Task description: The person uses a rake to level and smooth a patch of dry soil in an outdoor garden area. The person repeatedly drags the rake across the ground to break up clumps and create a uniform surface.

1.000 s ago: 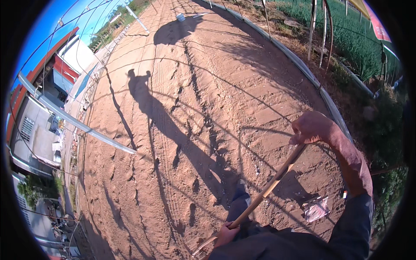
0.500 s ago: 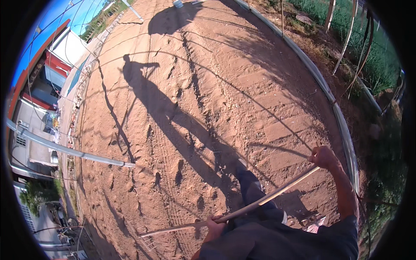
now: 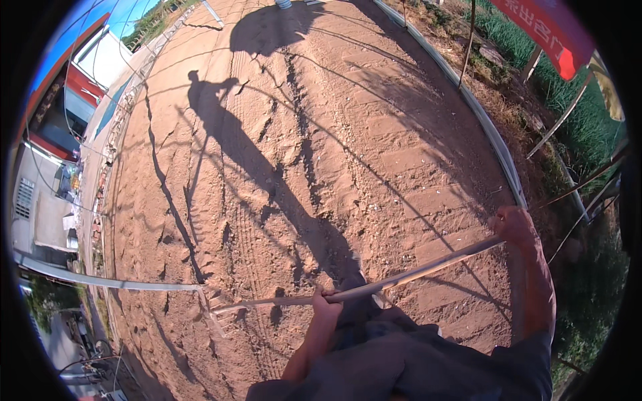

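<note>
Sunlit, furrowed brown soil stretches ahead. I see a long-handled rake: the left hand wraps its fingers around it partway along; the right hand curls its fingers around one end. The toothed head lies left of the left fingers, near a metal pole.

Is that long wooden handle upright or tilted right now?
Tilted: the wooden handle slants from the right hand through the left hand toward the soil. Cannot tell whether its far end touches.

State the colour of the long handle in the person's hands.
The long handle is light tan-brown; it shows best in the head view.
</note>
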The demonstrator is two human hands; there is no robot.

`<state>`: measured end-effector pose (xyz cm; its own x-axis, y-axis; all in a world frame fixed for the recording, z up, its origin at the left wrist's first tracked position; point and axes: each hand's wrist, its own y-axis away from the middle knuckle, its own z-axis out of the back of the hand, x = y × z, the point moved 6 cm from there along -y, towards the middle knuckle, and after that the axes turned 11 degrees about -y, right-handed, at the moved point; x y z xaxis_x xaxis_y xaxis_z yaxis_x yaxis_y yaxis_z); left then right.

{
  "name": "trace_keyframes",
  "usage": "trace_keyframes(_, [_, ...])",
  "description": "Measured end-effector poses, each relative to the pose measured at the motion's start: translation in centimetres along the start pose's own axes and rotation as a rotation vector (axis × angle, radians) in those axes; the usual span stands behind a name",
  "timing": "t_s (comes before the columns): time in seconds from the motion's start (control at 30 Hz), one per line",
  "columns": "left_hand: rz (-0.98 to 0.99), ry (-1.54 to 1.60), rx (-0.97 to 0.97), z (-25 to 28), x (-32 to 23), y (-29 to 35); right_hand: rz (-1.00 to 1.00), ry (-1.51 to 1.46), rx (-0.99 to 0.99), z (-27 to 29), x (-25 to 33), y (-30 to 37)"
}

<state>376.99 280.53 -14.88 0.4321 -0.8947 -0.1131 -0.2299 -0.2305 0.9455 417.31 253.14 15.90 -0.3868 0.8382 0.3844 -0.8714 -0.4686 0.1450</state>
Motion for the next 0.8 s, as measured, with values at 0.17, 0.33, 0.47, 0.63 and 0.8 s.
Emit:
trace_keyframes(0.17, [0.085, -0.017, -0.005, -12.0, -3.4, -9.3, 0.127, 0.003, -0.054, 3.7, 13.3, -9.1])
trace_keyframes(0.33, [0.17, 0.113, 0.02, -20.9, -7.2, -13.7, 0.304, 0.011, 0.015, 4.5, 23.3, -19.1])
trace_keyframes(0.47, [0.152, -0.048, -0.153, -26.8, -9.2, -14.2, 0.453, 0.035, 0.025, 2.6, 27.3, -29.1])
trace_keyframes(0.63, [0.076, 0.172, -0.044, -31.4, -14.2, -19.0, 0.55, 0.082, 0.151, 0.7, 34.4, -40.3])
trace_keyframes(0.8, [0.013, 0.263, 0.046, -36.8, -20.0, -22.0, 0.639, 0.03, 0.273, -3.2, 40.6, -52.6])
